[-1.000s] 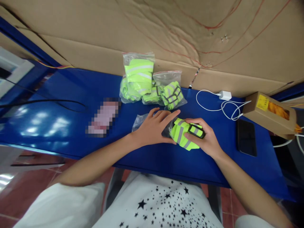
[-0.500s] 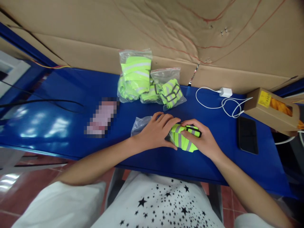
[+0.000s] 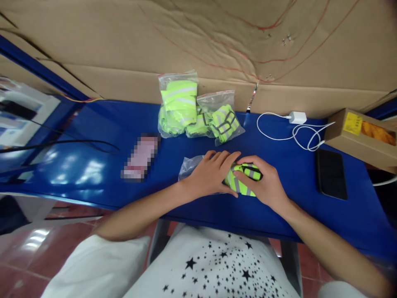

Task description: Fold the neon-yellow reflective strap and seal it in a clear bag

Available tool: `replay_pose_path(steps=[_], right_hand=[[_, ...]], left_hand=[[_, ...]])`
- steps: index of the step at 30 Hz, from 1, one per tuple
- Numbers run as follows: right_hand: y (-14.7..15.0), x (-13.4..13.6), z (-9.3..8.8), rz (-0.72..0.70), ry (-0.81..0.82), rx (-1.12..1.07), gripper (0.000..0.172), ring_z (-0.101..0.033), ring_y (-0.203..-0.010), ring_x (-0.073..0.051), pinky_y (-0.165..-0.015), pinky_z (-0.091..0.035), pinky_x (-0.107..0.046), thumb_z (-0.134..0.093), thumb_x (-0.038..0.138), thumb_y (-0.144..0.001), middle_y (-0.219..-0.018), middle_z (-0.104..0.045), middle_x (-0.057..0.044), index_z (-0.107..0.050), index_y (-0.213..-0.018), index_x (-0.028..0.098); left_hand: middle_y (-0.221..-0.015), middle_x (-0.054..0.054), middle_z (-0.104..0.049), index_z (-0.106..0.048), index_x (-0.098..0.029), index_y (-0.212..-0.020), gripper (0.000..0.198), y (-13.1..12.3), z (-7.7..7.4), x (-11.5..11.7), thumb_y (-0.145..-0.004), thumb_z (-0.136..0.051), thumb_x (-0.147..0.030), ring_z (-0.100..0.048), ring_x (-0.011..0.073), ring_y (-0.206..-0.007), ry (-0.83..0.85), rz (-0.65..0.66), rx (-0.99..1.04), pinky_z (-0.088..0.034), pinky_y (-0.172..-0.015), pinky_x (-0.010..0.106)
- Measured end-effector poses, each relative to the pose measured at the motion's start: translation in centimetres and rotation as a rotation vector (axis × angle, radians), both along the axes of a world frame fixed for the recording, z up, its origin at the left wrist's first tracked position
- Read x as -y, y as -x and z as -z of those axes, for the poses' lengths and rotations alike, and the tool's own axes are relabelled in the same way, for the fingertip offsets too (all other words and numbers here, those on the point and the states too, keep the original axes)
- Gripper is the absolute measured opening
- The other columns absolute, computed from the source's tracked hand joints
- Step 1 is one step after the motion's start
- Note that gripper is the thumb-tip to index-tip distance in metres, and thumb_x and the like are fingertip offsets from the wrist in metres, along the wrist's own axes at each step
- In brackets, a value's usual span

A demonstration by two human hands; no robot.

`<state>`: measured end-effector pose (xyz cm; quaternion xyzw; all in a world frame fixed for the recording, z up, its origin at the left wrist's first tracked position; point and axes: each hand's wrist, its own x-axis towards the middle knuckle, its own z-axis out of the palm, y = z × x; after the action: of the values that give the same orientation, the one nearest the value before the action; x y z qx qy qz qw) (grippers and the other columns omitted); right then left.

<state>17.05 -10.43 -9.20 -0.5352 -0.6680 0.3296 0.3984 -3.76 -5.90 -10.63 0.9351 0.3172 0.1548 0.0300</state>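
A folded neon-yellow reflective vest [image 3: 243,184] with grey stripes and black trim lies low over the table in front of me. My right hand [image 3: 266,182] grips its right end, thumb on top and fingers curled behind. My left hand [image 3: 214,171] is curved over a clear plastic bag [image 3: 190,165], whose loose end sticks out left of the knuckles. The vest's left end lies at the left thumb and fingers, partly covered by them. How far the vest sits inside the bag is hidden by my left hand.
Behind my hands, several bagged neon vests [image 3: 180,103] lean on the cardboard wall [image 3: 130,82]. A phone with a blurred screen [image 3: 141,157] lies left; a black phone [image 3: 331,174], white charger with cable [image 3: 297,117] and cardboard box [image 3: 338,124] are right on the blue table [image 3: 93,165].
My view has turned a little to the left. The right hand and vest are slightly closer to the left hand; both grips look the same.
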Motion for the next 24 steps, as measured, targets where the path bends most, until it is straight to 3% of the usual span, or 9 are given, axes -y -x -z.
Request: replay_pose_path(steps=[5, 8, 10, 12, 16, 18, 21, 24], right_hand=[[0.2, 0.6, -0.4, 0.006, -0.324, 0.145, 0.024, -0.07, -0.11, -0.02, -0.093, -0.059, -0.034, -0.078, 0.024, -0.09, -0.116, -0.068, -0.007, -0.065, -0.11, 0.023], [0.0, 1.3, -0.2, -0.07, -0.491, 0.227, 0.019, -0.072, -0.107, -0.02, -0.089, -0.062, -0.033, -0.075, 0.02, -0.093, -0.115, -0.07, -0.006, -0.068, -0.11, 0.026], [-0.1, 1.8, -0.1, -0.07, -0.545, 0.25, 0.024, -0.073, -0.105, -0.02, -0.086, -0.065, -0.034, -0.074, 0.02, -0.093, -0.115, -0.072, -0.005, -0.069, -0.116, 0.029], [-0.2, 2.4, -0.2, -0.131, -0.631, 0.322, 0.033, -0.073, -0.109, -0.021, -0.093, -0.066, -0.036, -0.075, 0.022, -0.093, -0.117, -0.074, -0.002, -0.069, -0.122, 0.034], [0.1, 2.9, -1.0, -0.437, -0.873, 0.562, 0.036, -0.069, -0.124, -0.023, -0.107, -0.061, -0.043, -0.075, 0.025, -0.092, -0.119, -0.075, 0.002, -0.07, -0.125, 0.039], [0.4, 2.7, -1.3, -0.465, -0.855, 0.545, 0.033, -0.07, -0.12, -0.021, -0.103, -0.061, -0.04, -0.072, 0.021, -0.094, -0.113, -0.076, 0.002, -0.07, -0.123, 0.037], [0.6, 2.1, -1.5, -0.4, -0.746, 0.48, 0.024, -0.072, -0.107, -0.015, -0.095, -0.057, -0.034, -0.066, 0.016, -0.097, -0.105, -0.077, 0.003, -0.068, -0.116, 0.031], [0.5, 1.8, -1.3, -0.314, -0.689, 0.447, 0.014, -0.071, -0.1, -0.015, -0.09, -0.052, -0.033, -0.065, 0.017, -0.098, -0.103, -0.076, 0.0, -0.064, -0.109, 0.025]], left_hand=[[-0.129, 0.021, -0.068, -0.04, -0.009, -0.149, 0.116, -0.5, -0.8, 0.6, -0.071, -0.058, -0.093, -0.067, 0.0351, -0.115, -0.042, 0.01, 0.079, -0.048, -0.099, 0.046], [-0.129, 0.021, -0.067, -0.034, -0.012, -0.154, 0.112, 0.3, -2.1, 0.9, -0.075, -0.065, -0.086, -0.067, 0.0345, -0.118, 0.013, 0.093, 0.144, -0.052, -0.099, 0.047], [-0.134, 0.02, -0.065, -0.03, -0.015, -0.158, 0.101, 1.3, -3.2, 0.8, -0.085, -0.072, -0.07, -0.065, 0.0325, -0.124, 0.069, 0.14, 0.154, -0.054, -0.101, 0.046], [-0.143, 0.02, -0.062, -0.03, -0.015, -0.158, 0.078, 2.2, -4.0, 0.7, -0.098, -0.069, -0.046, -0.062, 0.0307, -0.132, 0.047, 0.134, 0.136, -0.053, -0.107, 0.047], [-0.14, 0.015, -0.069, -0.053, -0.013, -0.141, 0.039, 2.8, -4.0, 0.5, -0.103, -0.053, -0.02, -0.068, 0.0255, -0.127, -0.017, 0.195, 0.093, -0.053, -0.109, 0.044], [-0.129, 0.011, -0.076, -0.061, -0.013, -0.132, 0.03, 2.6, -3.5, 0.5, -0.104, -0.05, -0.017, -0.073, 0.0236, -0.117, 0.009, 0.26, 0.087, -0.056, -0.103, 0.041], [-0.123, 0.011, -0.078, -0.065, -0.013, -0.126, 0.027, 2.4, -2.9, 0.7, -0.104, -0.054, -0.025, -0.075, 0.0252, -0.112, 0.083, 0.285, 0.099, -0.058, -0.098, 0.043], [-0.125, 0.014, -0.077, -0.065, -0.012, -0.125, 0.043, 2.4, -3.0, 0.8, -0.099, -0.066, -0.047, -0.076, 0.028, -0.111, 0.172, 0.298, 0.137, -0.06, -0.094, 0.045]])
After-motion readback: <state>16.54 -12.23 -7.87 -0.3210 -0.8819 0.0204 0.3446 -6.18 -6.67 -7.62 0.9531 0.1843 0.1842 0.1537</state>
